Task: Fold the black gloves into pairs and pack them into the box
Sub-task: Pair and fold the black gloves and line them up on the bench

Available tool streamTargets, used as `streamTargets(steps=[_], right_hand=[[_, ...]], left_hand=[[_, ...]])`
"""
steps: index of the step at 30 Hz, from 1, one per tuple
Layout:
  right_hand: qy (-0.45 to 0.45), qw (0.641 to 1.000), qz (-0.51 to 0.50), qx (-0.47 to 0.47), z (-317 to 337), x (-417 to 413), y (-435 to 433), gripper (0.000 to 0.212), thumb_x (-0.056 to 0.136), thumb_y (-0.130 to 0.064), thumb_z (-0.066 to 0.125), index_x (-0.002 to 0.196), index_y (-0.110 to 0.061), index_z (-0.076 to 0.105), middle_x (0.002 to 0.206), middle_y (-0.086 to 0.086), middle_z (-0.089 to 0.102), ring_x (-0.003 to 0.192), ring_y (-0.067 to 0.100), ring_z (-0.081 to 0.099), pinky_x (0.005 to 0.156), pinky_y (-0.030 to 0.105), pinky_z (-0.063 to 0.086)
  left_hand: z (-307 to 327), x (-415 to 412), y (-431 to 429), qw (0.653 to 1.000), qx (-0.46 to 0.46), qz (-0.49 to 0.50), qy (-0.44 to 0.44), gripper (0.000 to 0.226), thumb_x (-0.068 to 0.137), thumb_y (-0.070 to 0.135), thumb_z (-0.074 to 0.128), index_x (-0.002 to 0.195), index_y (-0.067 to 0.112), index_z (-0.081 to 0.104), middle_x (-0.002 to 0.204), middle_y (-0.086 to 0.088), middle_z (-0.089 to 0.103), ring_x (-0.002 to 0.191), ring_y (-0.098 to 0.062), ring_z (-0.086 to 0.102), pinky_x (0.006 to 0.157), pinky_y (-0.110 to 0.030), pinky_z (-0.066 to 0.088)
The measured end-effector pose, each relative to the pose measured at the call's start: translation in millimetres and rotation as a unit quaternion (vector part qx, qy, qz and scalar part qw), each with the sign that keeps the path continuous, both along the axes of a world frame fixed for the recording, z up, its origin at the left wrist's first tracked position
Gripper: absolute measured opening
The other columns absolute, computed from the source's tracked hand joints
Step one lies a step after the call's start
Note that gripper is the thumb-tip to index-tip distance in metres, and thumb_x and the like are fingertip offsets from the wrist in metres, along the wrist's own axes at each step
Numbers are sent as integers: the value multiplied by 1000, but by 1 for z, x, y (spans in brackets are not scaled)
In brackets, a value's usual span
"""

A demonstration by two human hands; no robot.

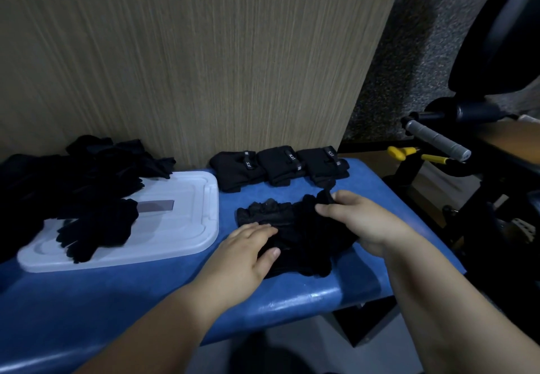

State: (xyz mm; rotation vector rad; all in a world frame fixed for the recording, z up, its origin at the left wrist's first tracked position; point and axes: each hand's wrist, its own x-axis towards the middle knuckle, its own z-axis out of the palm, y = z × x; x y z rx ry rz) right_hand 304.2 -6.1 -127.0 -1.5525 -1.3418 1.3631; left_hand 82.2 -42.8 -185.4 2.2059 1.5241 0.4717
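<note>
A pair of black gloves (295, 227) lies on the blue padded bench (175, 295) in front of me. My left hand (248, 251) presses flat on its near left part with straight fingers. My right hand (359, 219) pinches the gloves' far right end, lifting a bit of fabric. Three folded black glove pairs (277, 166) with small labels sit in a row at the back by the wall. A heap of loose black gloves (79, 186) lies at the left, partly on a white plastic lid (181, 213). No box body is in view.
A wood-grain panel (204, 52) rises right behind the bench. To the right stands black gym equipment with a grey padded bar (435, 140) and yellow handles (403, 151). The bench's right edge drops off near my right forearm.
</note>
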Motion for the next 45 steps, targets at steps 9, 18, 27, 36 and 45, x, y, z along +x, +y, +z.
streamTargets(steps=[9, 18, 27, 36, 45], right_hand=[[123, 990, 66, 6, 7, -33, -7, 9, 93, -27, 58, 94, -18, 59, 98, 2, 66, 82, 11, 58, 72, 24, 48], [-179, 984, -7, -7, -11, -21, -3, 15, 93, -31, 59, 96, -17, 56, 85, 3, 58, 70, 14, 54, 54, 22, 44], [-136, 989, 15, 55, -9, -36, -9, 31, 90, -23, 66, 116, -30, 51, 93, 1, 64, 72, 13, 61, 58, 16, 45], [-192, 971, 39, 139, -22, -46, -9, 22, 92, -14, 59, 101, -33, 54, 75, -4, 45, 59, 10, 48, 59, 29, 55], [-308, 931, 38, 194, -27, -44, -11, 23, 91, -31, 61, 113, -32, 53, 100, -8, 47, 89, 7, 53, 78, 21, 43]], left_hand=[[2, -4, 4, 989, 54, 79, -111, 26, 98, 40, 35, 76, 31, 46, 89, 14, 48, 100, -14, 48, 89, -24, 34], [11, -4, 5, 978, 44, 158, -127, 47, 95, 51, 34, 84, 16, 62, 83, 6, 52, 88, -13, 50, 77, -23, 36], [14, 3, 8, 964, 10, 219, -150, 43, 93, 38, 52, 58, 19, 38, 58, 5, 40, 53, -9, 38, 47, -21, 23], [17, -2, 5, 976, 49, 211, -13, 37, 96, 41, 46, 67, 18, 39, 74, 2, 48, 67, -14, 45, 57, -27, 31], [18, -7, 7, 975, 130, 165, -65, 28, 95, 26, 51, 122, 19, 48, 121, 6, 48, 108, -14, 48, 86, -20, 35]])
